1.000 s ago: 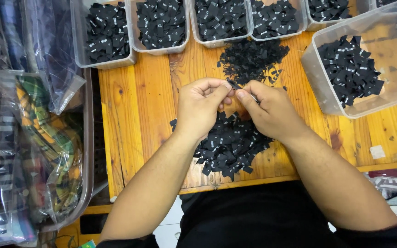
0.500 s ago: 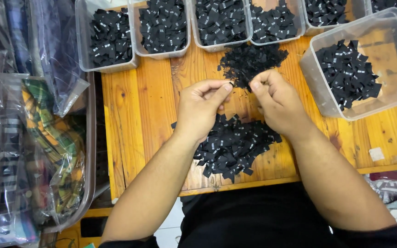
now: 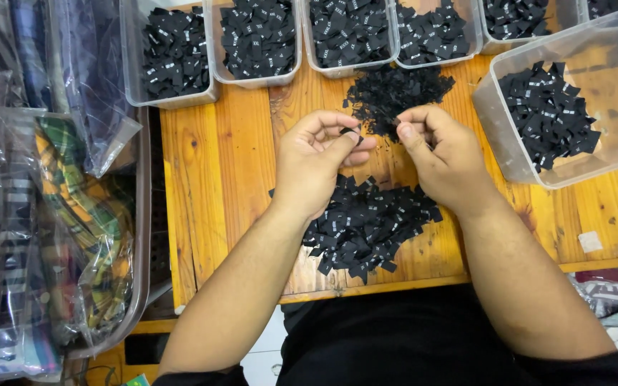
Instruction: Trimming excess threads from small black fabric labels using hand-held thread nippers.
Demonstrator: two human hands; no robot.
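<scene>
Over a wooden table, the left hand pinches a small black label between thumb and fingertips, while the right hand curls just beside it — whether it grips anything cannot be told. A loose heap of black labels lies under the wrists and a smaller pile sits beyond the fingers. Clear plastic tubs of labels line the far edge — a bigger tub stands at right, and bagged fabric lies left.

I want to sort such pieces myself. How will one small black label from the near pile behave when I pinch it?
Probably very light and floppy: the labels lie flat and thin. They overlap, so several may lift together. The left hand pinches one at its fingertips.
</scene>
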